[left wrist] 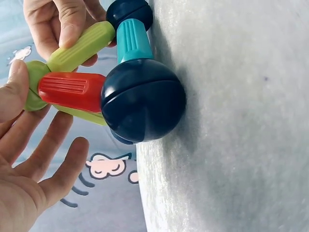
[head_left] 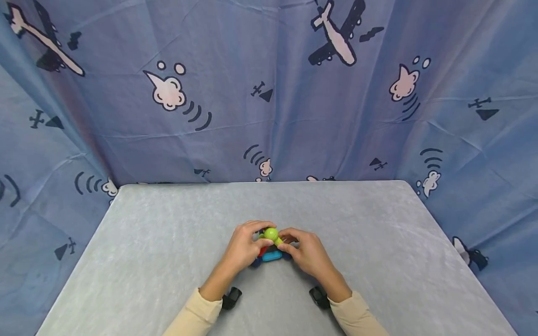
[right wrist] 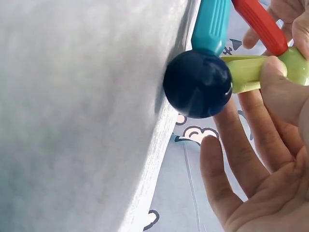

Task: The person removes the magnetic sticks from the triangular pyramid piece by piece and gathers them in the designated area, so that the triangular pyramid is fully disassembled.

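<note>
A small frame of toy building rods and balls stands on the table between both hands. Its lime-green ball (head_left: 271, 234) is at the top, pinched between the thumb and a finger of my left hand (head_left: 245, 245). My right hand (head_left: 309, 252) pinches a lime-green rod (right wrist: 248, 75) that meets this ball. From the ball a red rod (left wrist: 72, 91) slopes down to a dark blue ball (left wrist: 143, 101) on the tabletop. A turquoise rod (head_left: 272, 255) lies low along the near side, linking that ball to another dark blue ball (right wrist: 198, 83). The hands partly hide the frame's far side.
The pale grey table (head_left: 168, 224) reaches back to a blue curtain (head_left: 235, 93) printed with planes and clouds. Black wrist cameras sit by the left wrist (head_left: 231, 298) and the right wrist (head_left: 319, 297).
</note>
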`<act>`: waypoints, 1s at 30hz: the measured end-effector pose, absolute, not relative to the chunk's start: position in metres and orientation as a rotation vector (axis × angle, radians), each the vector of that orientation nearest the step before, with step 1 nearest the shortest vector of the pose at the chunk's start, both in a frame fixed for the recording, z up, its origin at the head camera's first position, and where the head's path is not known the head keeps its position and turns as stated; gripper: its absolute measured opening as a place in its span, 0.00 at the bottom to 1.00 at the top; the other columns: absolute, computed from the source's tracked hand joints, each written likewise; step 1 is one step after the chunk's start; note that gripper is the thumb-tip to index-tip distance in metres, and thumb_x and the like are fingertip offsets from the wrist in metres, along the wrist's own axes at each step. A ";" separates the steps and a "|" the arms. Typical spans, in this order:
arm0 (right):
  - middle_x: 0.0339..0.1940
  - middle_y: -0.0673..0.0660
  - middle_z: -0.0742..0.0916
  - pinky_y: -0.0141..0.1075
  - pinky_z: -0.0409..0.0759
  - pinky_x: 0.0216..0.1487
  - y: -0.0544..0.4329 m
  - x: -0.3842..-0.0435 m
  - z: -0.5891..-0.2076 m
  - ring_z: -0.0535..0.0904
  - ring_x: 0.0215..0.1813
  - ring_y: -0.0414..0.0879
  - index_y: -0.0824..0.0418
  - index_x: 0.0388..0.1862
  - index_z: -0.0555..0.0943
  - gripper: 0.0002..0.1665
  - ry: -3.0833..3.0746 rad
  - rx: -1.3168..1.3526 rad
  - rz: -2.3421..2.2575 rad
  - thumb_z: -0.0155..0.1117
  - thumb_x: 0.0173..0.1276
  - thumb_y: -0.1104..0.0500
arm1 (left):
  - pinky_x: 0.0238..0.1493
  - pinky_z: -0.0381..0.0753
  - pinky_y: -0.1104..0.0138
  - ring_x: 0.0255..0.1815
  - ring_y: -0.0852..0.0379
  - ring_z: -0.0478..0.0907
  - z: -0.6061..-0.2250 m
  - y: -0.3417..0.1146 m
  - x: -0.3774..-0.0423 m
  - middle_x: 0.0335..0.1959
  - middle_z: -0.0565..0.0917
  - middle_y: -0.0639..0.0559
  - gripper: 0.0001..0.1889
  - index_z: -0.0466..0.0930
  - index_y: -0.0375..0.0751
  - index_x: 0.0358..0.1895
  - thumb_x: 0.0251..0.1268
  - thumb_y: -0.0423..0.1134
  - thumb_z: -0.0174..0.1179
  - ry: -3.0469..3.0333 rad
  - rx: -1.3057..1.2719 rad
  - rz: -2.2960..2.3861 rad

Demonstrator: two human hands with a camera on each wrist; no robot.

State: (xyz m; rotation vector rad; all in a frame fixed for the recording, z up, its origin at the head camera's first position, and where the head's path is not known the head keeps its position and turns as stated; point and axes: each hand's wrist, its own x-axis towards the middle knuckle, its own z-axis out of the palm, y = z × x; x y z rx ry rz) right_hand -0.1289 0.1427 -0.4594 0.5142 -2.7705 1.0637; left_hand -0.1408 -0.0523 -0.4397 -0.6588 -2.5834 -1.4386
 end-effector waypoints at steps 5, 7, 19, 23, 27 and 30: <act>0.37 0.48 0.90 0.45 0.84 0.45 0.142 -0.130 -0.459 0.86 0.39 0.42 0.52 0.45 0.86 0.14 -2.766 0.501 1.044 0.74 0.59 0.56 | 0.58 0.81 0.53 0.57 0.49 0.83 -0.438 -0.055 -0.142 0.49 0.88 0.47 0.17 0.87 0.41 0.49 0.54 0.32 0.72 -2.570 -0.653 -1.480; 0.36 0.47 0.90 0.45 0.84 0.45 0.142 -0.131 -0.459 0.86 0.38 0.41 0.51 0.45 0.86 0.14 -2.771 0.487 1.040 0.74 0.59 0.56 | 0.58 0.80 0.53 0.57 0.49 0.83 -0.437 -0.056 -0.142 0.50 0.88 0.47 0.17 0.87 0.41 0.50 0.55 0.32 0.71 -2.573 -0.636 -1.508; 0.36 0.45 0.88 0.42 0.83 0.48 0.148 -0.130 -0.458 0.85 0.42 0.41 0.51 0.43 0.83 0.13 -2.797 0.348 1.114 0.74 0.59 0.59 | 0.56 0.81 0.51 0.52 0.51 0.83 -0.436 -0.071 -0.151 0.46 0.88 0.49 0.16 0.85 0.43 0.50 0.57 0.30 0.71 -2.627 -0.562 -1.584; 0.40 0.47 0.88 0.42 0.83 0.48 0.157 -0.133 -0.456 0.85 0.44 0.42 0.52 0.48 0.81 0.17 -2.787 0.391 1.131 0.73 0.61 0.61 | 0.57 0.80 0.50 0.52 0.51 0.82 -0.435 -0.080 -0.154 0.46 0.88 0.51 0.16 0.84 0.44 0.50 0.57 0.30 0.70 -2.686 -0.503 -1.592; 0.41 0.47 0.87 0.44 0.84 0.49 0.166 -0.135 -0.455 0.85 0.44 0.42 0.52 0.52 0.81 0.20 -2.783 0.462 1.087 0.73 0.61 0.62 | 0.57 0.79 0.50 0.53 0.51 0.82 -0.434 -0.087 -0.156 0.47 0.87 0.52 0.17 0.83 0.45 0.51 0.57 0.30 0.70 -2.734 -0.462 -1.569; 0.39 0.45 0.87 0.46 0.83 0.51 0.172 -0.136 -0.452 0.85 0.42 0.41 0.53 0.51 0.81 0.19 -2.799 0.509 1.052 0.73 0.61 0.62 | 0.56 0.80 0.50 0.54 0.51 0.82 -0.433 -0.091 -0.157 0.49 0.87 0.52 0.20 0.83 0.46 0.54 0.58 0.30 0.70 -2.756 -0.467 -1.545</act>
